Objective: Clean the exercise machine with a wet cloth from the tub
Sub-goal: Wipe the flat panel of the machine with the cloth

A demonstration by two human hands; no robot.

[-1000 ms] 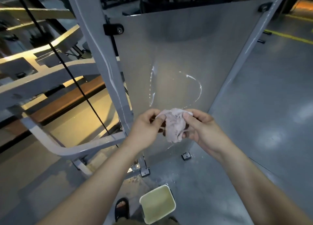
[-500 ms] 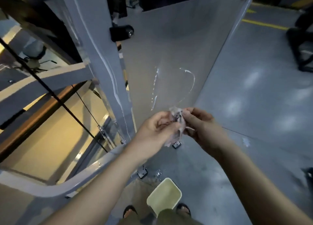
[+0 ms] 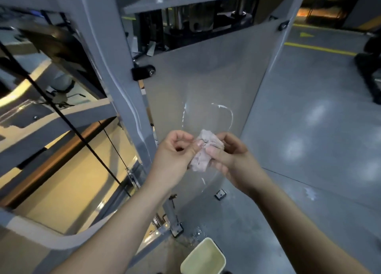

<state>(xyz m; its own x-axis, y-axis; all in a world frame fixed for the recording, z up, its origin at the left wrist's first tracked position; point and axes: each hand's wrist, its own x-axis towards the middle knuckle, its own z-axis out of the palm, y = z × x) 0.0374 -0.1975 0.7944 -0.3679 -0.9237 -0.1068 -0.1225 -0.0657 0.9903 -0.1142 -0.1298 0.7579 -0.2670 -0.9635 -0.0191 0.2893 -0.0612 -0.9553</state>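
Observation:
A crumpled pale pink cloth (image 3: 203,154) hangs between both hands, in front of the machine's grey side panel (image 3: 206,77). My left hand (image 3: 175,150) pinches the cloth's left edge with curled fingers. My right hand (image 3: 228,156) grips its right side. White streaks (image 3: 226,110) mark the panel just above the cloth. A pale yellow-green tub (image 3: 203,259) with liquid stands on the floor below my arms.
The machine's grey upright post (image 3: 115,77) rises left of the panel, with a black cable (image 3: 61,112) and angled frame bars to the left. Weight parts show behind the panel's top. Grey floor with a yellow line (image 3: 319,48) lies to the right.
The view tilted upward, showing more of the machine's top. Both hands kept working the cloth, which was bunched small half a second ago and now hangs fuller between them.

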